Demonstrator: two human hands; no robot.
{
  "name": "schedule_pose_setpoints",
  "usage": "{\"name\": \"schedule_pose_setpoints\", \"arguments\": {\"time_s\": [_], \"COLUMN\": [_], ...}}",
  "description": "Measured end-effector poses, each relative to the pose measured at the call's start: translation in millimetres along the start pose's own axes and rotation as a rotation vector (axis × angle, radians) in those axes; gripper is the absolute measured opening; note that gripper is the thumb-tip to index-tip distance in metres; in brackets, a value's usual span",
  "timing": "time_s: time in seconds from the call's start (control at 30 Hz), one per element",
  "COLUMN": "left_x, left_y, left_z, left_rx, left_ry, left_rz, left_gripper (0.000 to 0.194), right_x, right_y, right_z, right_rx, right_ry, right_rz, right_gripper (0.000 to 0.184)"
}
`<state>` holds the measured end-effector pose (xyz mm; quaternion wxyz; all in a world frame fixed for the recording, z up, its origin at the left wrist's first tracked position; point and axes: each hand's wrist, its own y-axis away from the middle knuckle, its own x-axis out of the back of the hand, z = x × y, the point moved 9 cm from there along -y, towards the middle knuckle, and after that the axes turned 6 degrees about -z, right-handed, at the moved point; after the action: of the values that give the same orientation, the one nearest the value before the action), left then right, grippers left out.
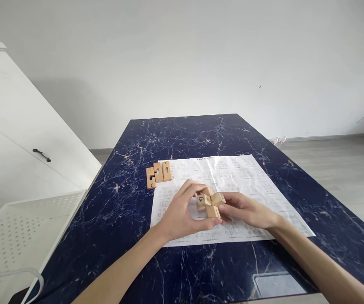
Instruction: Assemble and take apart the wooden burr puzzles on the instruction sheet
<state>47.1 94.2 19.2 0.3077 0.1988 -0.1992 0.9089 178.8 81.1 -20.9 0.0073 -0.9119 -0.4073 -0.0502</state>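
Between my two hands is a wooden burr puzzle (210, 202), made of several interlocked pale blocks with dark marks on their ends. My left hand (190, 209) grips it from the left, thumb at the lower block and fingers at the upper one. From the right, my right hand (243, 207) pinches a block with thumb and fingers. Under the hands lies a white printed sheet (182, 230) with small diagrams. Three loose wooden pieces, numbered and notched or slotted, lie by its upper left corner: one piece (150, 180), another (157, 177) and a third (165, 175).
The dark blue marbled table (175, 139) reaches toward a pale wall. At the left stand a white cabinet (17, 126) and a white perforated panel (14, 236) with a cable (11, 272). A shiny rectangular patch shows near the front edge.
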Motion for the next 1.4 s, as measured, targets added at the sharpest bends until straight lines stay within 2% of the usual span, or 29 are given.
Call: {"name": "schedule_pose_setpoints", "arguments": {"time_s": [0.1,0.2,0.37,0.57,0.7,0.93,1.07,1.17,1.27,1.4], "left_x": [-4.9,-12.1,-7.6,-3.8,-0.9,-0.3,0.8,3.2,4.0,-1.3], "left_y": [-0.5,0.2,4.6,6.5,6.6,8.4,7.9,8.5,9.8,9.6], "left_z": [2.7,-2.2,-13.3,-12.8,-6.9,-5.5,-2.7,2.4,2.5,0.7], "left_rx": [-0.017,0.060,0.180,0.169,0.131,0.091,0.084,0.062,0.073,0.063], "left_ry": [0.056,0.105,0.064,-0.013,-0.053,-0.146,-0.201,-0.237,-0.244,-0.170], "left_rz": [-0.065,-0.142,-0.074,-0.013,0.037,0.153,0.221,0.278,0.296,0.214], "left_gripper": [0.061,0.058,0.063,0.066,0.063,0.063,0.063,0.056,0.050,0.056], "right_x": [-10.9,-11.4,-5.8,0.9,5.4,17.3,16.0,14.5,12.4,8.1], "right_y": [0.3,-0.9,-3.9,-2.9,-2.0,2.7,6.1,9.5,7.8,0.8], "right_z": [2.1,2.1,1.7,6.7,3.5,-2.8,-10.5,-15.4,-13.5,-4.7], "right_rx": [-0.024,-0.032,-0.008,0.000,0.008,-0.036,0.016,0.055,0.061,0.038], "right_ry": [-0.040,-0.045,0.035,0.081,0.144,0.411,0.573,0.630,0.594,0.472], "right_rz": [-0.117,-0.107,-0.026,0.067,0.158,0.424,0.535,0.600,0.569,0.425], "right_gripper": [0.040,0.037,0.041,0.042,0.040,0.015,0.012,0.016,0.019,0.020]}}
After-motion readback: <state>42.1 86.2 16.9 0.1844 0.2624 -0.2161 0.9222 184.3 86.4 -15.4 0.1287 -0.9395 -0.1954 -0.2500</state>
